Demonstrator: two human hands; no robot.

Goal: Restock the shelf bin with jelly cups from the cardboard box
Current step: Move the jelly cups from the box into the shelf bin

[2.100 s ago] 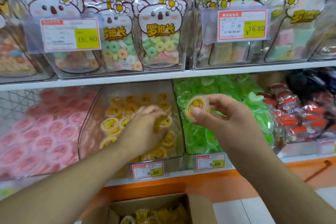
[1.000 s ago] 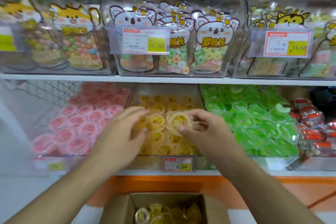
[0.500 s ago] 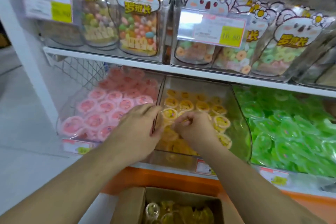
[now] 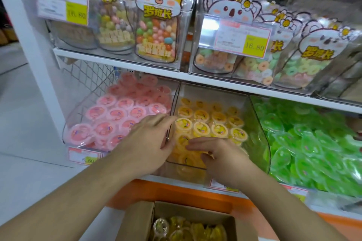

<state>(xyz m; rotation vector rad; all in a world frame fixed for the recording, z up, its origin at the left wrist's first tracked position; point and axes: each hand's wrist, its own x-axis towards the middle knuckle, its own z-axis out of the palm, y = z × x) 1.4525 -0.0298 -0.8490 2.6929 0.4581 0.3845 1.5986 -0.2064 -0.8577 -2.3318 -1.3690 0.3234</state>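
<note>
The cup our right hand (image 4: 213,154) carried a second ago now lies among the yellow jelly cups (image 4: 201,129) in the shelf bin (image 4: 254,123). Both hands, left hand (image 4: 150,143) too, rest open and empty; more wait in the cardboard box (image 4: 137,219).

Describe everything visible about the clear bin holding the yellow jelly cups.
The clear bin looks like transparent plastic, with curved side walls and an open front. It sits on the lower shelf between the pink and green bins. Yellow jelly cups lie inside in rows, lids facing out. The left hand touches its left wall; the right hand reaches inside.
</note>
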